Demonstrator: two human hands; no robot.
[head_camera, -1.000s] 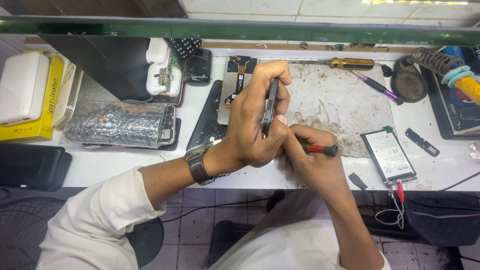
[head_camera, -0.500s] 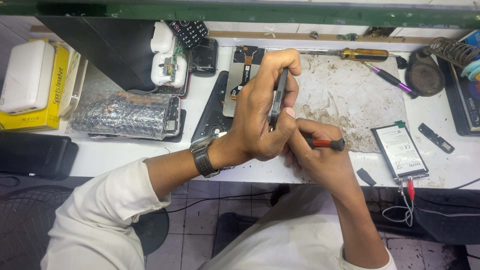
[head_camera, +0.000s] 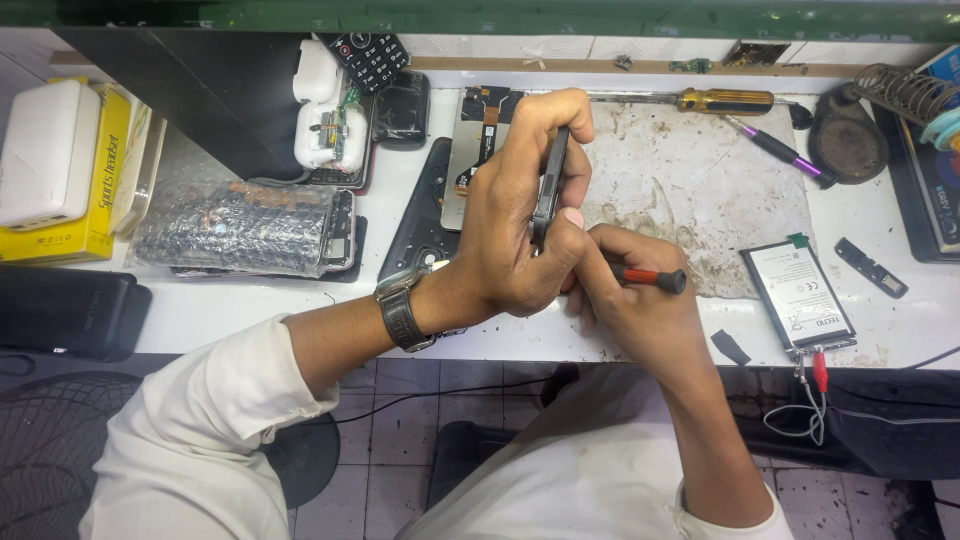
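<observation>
Because the left hand stands a thin dark phone body on edge, fingers curled over its top and thumb pressed against its lower end, the narrow side faces the person and stays steady above the front of the white bench. Just beside it, the right hand is closed in a pinch on a small red-and-black screwdriver, whose tip is hidden behind the left thumb (so whether it touches the phone cannot be told). Both hands meet near the bench's front edge, close to the body, which probably gives the wrists support.

Loose parts lie spread within reach: a flat battery with clip leads to the right, a display panel with flex cable behind the hands, a yellow-handled screwdriver along the back, and a stained work mat between them. A bubble-wrapped bundle rests well apart on the left.
</observation>
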